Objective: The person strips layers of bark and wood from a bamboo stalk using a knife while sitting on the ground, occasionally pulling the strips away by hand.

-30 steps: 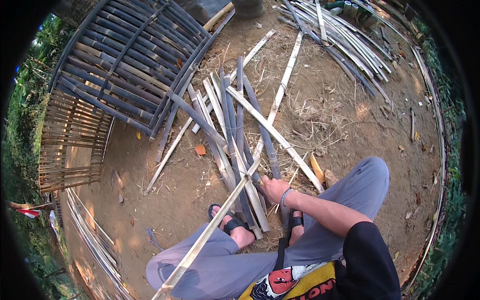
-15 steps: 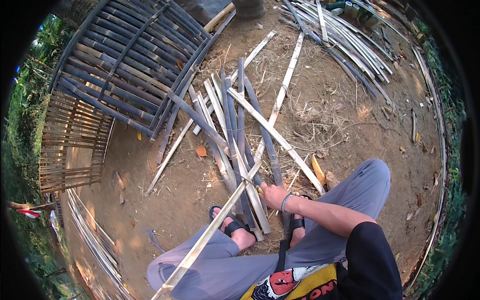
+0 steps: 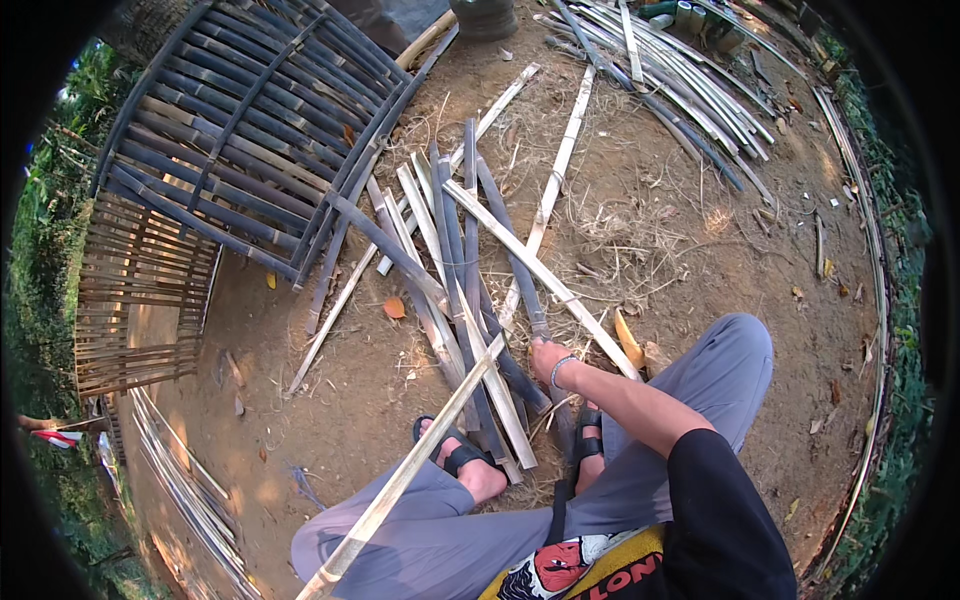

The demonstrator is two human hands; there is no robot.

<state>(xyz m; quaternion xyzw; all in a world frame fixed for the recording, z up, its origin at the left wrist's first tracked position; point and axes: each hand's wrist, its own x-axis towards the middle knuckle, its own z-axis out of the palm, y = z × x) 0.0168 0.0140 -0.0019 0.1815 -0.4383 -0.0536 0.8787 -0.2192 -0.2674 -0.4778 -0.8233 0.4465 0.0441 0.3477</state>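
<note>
My right hand (image 3: 548,360), with a bracelet at the wrist, is closed around a dark bamboo slat (image 3: 512,240) just beyond my right foot. Its fingertips are partly hidden. No knife shows in the hand now. My left hand is out of view. A long pale bamboo strip (image 3: 415,470) slants over my left thigh, from the lower left edge to the pile between my feet. That pile holds several dark slats (image 3: 470,210) and pale split strips (image 3: 545,262), lying crossed on the dirt.
A dark bamboo slatted frame (image 3: 250,130) stands at the far left, with a lighter slatted panel (image 3: 140,300) below it. Bundled strips lie at the far right (image 3: 690,90) and lower left (image 3: 190,490). Shavings (image 3: 630,240) litter the dirt. My sandalled feet (image 3: 470,465) flank the pile.
My right hand has moved a little forward onto the dark slat; the knife it held is no longer visible. A dark piece near the pale strip's end now lies farther toward me.
</note>
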